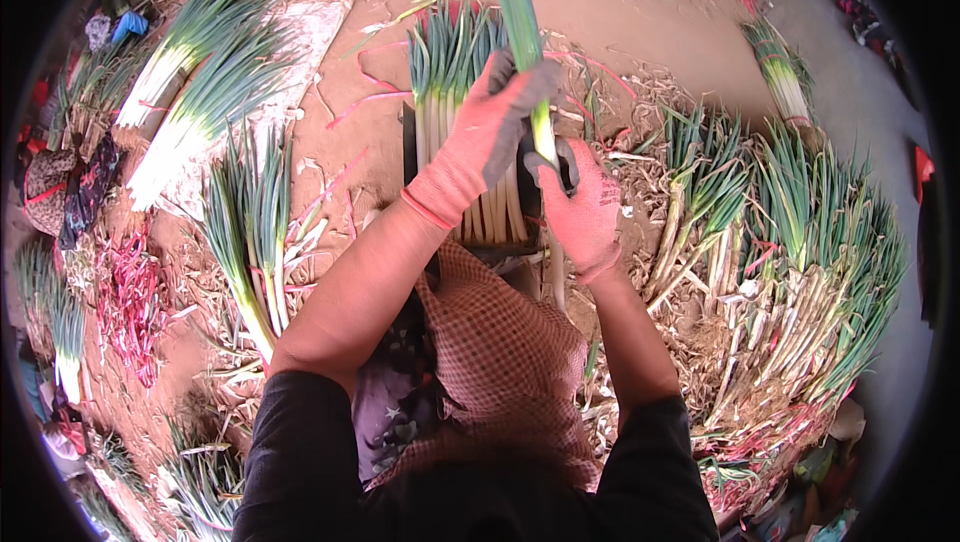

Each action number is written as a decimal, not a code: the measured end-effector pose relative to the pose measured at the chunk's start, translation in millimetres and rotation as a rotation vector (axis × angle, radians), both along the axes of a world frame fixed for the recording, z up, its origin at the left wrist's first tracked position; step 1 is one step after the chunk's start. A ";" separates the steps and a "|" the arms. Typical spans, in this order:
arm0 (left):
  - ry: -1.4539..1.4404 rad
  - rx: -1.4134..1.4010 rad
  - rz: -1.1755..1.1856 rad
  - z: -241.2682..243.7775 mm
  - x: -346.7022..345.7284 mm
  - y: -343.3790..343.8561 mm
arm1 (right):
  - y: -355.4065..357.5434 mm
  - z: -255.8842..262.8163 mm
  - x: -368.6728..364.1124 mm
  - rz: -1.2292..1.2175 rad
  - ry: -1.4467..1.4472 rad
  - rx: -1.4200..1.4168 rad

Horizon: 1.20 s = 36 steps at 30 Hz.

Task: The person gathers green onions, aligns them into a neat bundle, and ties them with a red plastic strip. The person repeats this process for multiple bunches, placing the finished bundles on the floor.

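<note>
My left hand (499,121), in a red glove with dark grip coating, is closed around the green part of a long Welsh onion stalk (517,9). My right hand (581,200), gloved alike, pinches the same stalk lower down, where green turns to white. Its leaves rise out of the top of the view, and the white end hangs past my right wrist. Below my hands, a row of trimmed Welsh onions (457,54) lies side by side in a dark holder (409,144), partly hidden by my left hand and forearm. A checked apron (502,347) covers my lap.
Untrimmed Welsh onions (806,302) are heaped at right amid peeled husks (645,99). A few cleaned stalks (251,234) lie by my left arm. Finished bundles (217,91) rest on a pale sheet (319,28) at upper left. Red ties (135,302) are piled at left.
</note>
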<state>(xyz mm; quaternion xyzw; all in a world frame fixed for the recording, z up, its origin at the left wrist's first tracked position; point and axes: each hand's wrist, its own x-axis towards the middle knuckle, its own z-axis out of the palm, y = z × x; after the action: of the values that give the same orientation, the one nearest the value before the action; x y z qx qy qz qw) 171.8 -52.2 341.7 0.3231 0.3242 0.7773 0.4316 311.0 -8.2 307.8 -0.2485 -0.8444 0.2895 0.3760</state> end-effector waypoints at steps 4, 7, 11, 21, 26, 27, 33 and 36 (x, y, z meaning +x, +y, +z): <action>-0.116 -0.002 0.041 1.2 7.9 -1.6 | -10.0 3.1 4.4 -0.031 -0.025 0.195; -0.252 -0.024 -0.034 1.0 2.3 -2.3 | -7.1 -0.2 9.9 0.064 0.066 -0.061; -0.315 0.129 -0.191 -13.8 -12.9 -1.5 | -6.3 -13.3 12.9 -0.001 0.138 -0.261; -0.471 0.243 -0.234 -34.5 -47.0 -2.8 | 11.2 -62.4 69.5 0.715 0.961 -1.472; -0.356 0.356 -0.062 -40.2 -64.4 -1.9 | -2.5 -73.0 120.0 0.256 0.040 -0.704; -0.361 0.323 -0.025 -38.1 -62.6 -4.2 | -8.6 -74.0 131.6 0.299 -0.009 -0.813; -0.592 0.263 -0.100 -67.9 -142.3 -30.3 | -26.8 -148.5 220.0 -0.024 -1.092 0.050; -0.762 0.249 -0.031 -73.7 -147.3 -38.2 | -23.8 -196.8 306.1 -0.178 -1.553 -0.105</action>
<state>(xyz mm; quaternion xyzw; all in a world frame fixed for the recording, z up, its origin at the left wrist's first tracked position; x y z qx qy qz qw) 24.5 -90.4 268.0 0.0664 0.0393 0.8683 0.4901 617.1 -32.0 111.0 -0.4640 -0.8277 0.0410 -0.3130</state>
